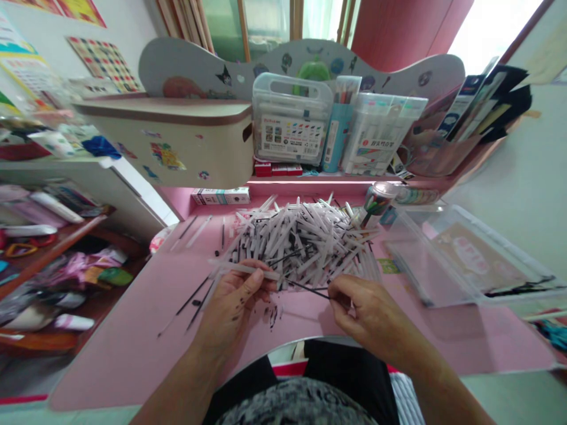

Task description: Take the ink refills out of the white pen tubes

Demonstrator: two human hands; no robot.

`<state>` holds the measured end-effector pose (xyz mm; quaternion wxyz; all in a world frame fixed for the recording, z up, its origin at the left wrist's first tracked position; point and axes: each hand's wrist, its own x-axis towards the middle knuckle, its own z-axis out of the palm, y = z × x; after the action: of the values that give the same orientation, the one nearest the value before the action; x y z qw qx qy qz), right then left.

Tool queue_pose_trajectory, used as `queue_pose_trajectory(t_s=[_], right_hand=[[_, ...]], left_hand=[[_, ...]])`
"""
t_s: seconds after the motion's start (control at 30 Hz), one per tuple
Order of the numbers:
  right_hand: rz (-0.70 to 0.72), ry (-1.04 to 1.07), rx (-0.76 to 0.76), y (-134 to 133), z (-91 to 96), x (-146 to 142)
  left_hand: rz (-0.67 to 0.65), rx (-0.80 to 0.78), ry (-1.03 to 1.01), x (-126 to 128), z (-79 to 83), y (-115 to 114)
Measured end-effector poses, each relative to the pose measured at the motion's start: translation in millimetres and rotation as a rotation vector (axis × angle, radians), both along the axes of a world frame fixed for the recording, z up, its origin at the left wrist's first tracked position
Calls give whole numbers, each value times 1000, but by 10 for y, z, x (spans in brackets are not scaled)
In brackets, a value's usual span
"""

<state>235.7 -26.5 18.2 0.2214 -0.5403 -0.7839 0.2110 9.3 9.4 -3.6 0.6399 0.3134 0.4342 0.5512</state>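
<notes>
A white translucent pen barrel (241,268) lies across the fingers of my left hand (241,295), pinched under the thumb. Dark stains mark this hand. My right hand (354,301) pinches the outer end of a thin black ink refill (310,288). The refill's other end meets the barrel's right end; whether it sits inside I cannot tell. Just beyond both hands is a big heap of white pen barrels (305,230) with dark parts among them. Several dark refills (192,295) and a small black cap (195,303) lie left of my left hand.
Black ink smears (273,316) mark the pink table (133,330). At right stands a clear plastic box (443,265) with dark refills inside. A clear jar of pens (376,203) stands behind the heap. Marker cases (292,127) and a beige bin (177,141) line the shelf.
</notes>
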Motion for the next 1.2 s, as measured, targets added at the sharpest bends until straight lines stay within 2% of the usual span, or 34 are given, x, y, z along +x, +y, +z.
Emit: queue_pose_trajectory(t_s=[0.17,0.27,0.33,0.43,0.5,0.53,0.6,0.67,0.7,0.8,0.9,1.07,1.2], right_hand=[[26,66,18,56,14,-54],[12,260,-21,70,29,-152],[6,455,-104,63,33,-230],[125,777,-261,57,11,-263],[115,947,-233,87,-30,-189],[30,982,-164,114,-59,-128],[-211,879,12,180,-129,6],[-375,583,150,237,-212,110],[-400,415,188,254,-257,139],[-369,29,189,256,-389,139],[-355,-164,137,228,-478,85],[-374,-319,118,227,-495,9],[-419,-357,100,236,-502,-38]], left_hand=[[-60,43,42,-23,-29,-18],[-132,31,21,-24,-49,-38],[-171,-16,-61,-22,-52,-49],[-151,-108,-275,-50,-44,-48],[-103,-158,-419,-99,-39,-33],[-86,-178,-482,-129,-39,-24],[-78,-205,-580,-186,-44,-6],[-87,-206,-640,-223,-53,3],[-92,-198,-654,-231,-58,3],[-101,-163,-656,-230,-73,-2],[-111,-134,-635,-220,-89,-3],[-135,-101,-596,-224,-108,-4],[-153,-79,-562,-226,-114,-19]])
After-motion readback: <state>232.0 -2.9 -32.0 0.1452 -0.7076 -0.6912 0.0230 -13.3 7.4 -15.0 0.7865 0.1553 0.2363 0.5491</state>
